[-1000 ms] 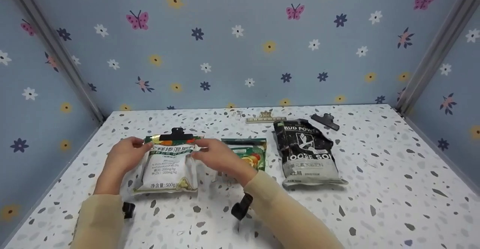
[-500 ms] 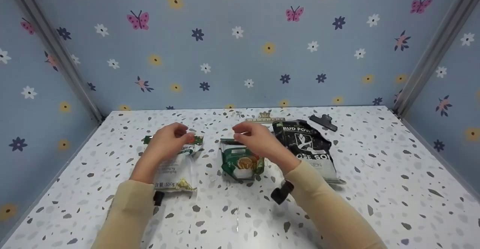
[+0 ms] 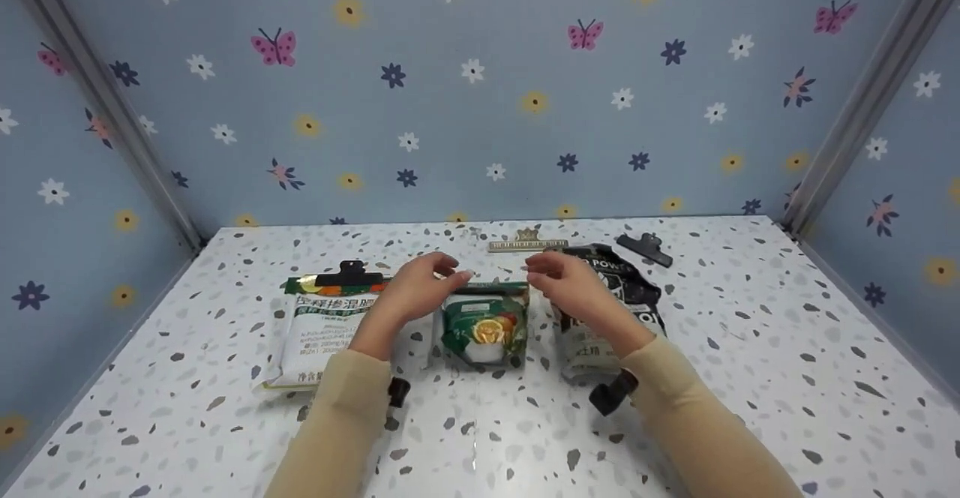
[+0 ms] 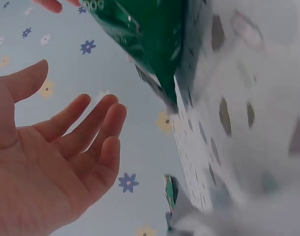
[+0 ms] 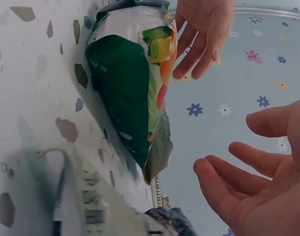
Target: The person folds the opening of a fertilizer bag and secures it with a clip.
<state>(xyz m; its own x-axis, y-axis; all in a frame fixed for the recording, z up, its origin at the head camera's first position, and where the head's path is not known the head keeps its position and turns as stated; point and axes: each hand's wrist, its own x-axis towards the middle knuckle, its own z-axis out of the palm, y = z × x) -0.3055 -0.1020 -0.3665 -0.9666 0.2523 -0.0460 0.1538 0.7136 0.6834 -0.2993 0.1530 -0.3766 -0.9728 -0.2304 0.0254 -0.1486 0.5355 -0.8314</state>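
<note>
Between my two hands lies a small green packet with orange fruit printed on it and a folded-over top edge. My left hand hovers by its upper left corner, fingers loosely bent, holding nothing. Off its upper right corner, my right hand holds nothing either, and its fingers are spread in the right wrist view. The left hand and forearm overlap a white fertilizer bag, whose top edge carries a black clip. A black and grey soil bag is partly hidden behind the right hand.
A gold-coloured clip with a crown-shaped top lies behind the green packet. Another black clip lies at the back right, beyond the soil bag. The speckled table meets a flowered wall at the back.
Both hands have let go of the clipped white bag and moved right, the left toward the green packet, the right past it to beside the soil bag. The clip stays on the white bag.
</note>
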